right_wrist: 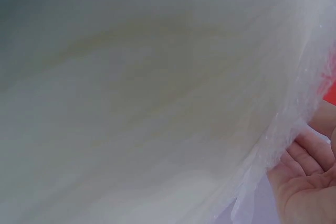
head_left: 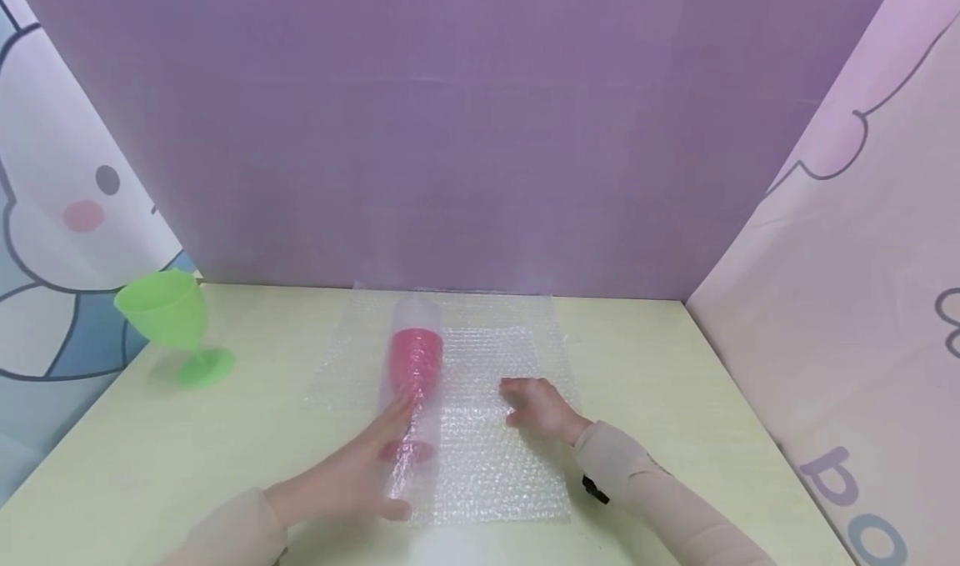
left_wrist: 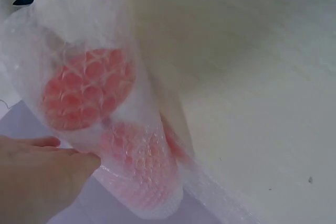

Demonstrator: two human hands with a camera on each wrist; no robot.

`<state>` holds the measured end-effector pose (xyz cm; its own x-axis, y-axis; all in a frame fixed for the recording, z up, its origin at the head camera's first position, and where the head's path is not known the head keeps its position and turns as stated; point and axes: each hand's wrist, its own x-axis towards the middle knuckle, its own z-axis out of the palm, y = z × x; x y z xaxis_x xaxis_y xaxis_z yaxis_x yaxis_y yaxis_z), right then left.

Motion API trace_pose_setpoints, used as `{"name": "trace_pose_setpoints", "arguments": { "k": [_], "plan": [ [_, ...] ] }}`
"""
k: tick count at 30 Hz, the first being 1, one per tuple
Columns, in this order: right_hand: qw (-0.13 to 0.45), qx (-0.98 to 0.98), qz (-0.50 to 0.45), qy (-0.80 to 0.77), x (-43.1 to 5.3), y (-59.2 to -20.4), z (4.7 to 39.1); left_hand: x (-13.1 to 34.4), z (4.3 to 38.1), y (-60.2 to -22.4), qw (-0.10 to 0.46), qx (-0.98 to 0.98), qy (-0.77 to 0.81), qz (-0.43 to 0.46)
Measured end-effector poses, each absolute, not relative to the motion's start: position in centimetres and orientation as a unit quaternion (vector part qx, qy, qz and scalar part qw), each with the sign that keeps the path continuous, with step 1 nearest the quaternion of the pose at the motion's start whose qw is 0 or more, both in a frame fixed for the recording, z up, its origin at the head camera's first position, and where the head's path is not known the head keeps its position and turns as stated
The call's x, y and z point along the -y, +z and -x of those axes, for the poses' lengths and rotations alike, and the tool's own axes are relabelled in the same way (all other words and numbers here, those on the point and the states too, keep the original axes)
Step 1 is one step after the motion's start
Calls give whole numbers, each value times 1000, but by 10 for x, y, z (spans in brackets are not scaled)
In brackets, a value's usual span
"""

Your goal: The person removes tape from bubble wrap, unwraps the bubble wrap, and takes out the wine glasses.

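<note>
A pink goblet (head_left: pixel 416 359) lies on its side inside a clear roll of bubble wrap (head_left: pixel 495 466), its bowl toward the back wall and its foot toward me. Along the roll's left side rests my left hand (head_left: pixel 348 478), fingers extended and thumb apart at the near end. The left wrist view has the goblet's round foot (left_wrist: pixel 89 90) showing through the bubbles. My right hand (head_left: pixel 543 409) is over the right part of the flat wrap, fingers loosely bent. In the right wrist view its fingers (right_wrist: pixel 307 153) lie right at the wrap's edge, pinching nothing visible.
A green goblet (head_left: pixel 165 312) stands upright at the left of the pale table (head_left: pixel 660 399). Behind the table rises a purple wall (head_left: pixel 480 132), with printed panels (head_left: pixel 840 299) on both sides. The wrap's far edge reaches the back wall.
</note>
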<state>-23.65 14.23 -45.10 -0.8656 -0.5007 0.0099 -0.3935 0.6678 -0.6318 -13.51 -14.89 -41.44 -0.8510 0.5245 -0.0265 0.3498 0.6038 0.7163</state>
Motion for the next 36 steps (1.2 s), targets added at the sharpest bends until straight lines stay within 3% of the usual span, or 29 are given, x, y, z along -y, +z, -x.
{"name": "trace_pose_setpoints", "arguments": {
  "k": [17,24,36],
  "plan": [
    [87,-910,241,-326,-142,-454,237,156,123,-420,63,-914,302,-264],
    [89,-909,237,-331,-142,-453,237,171,116,-421,61,-913,339,-221],
    [77,-911,255,-315,-143,-453,238,196,104,-422,-5,-913,371,-171]
  ]
}}
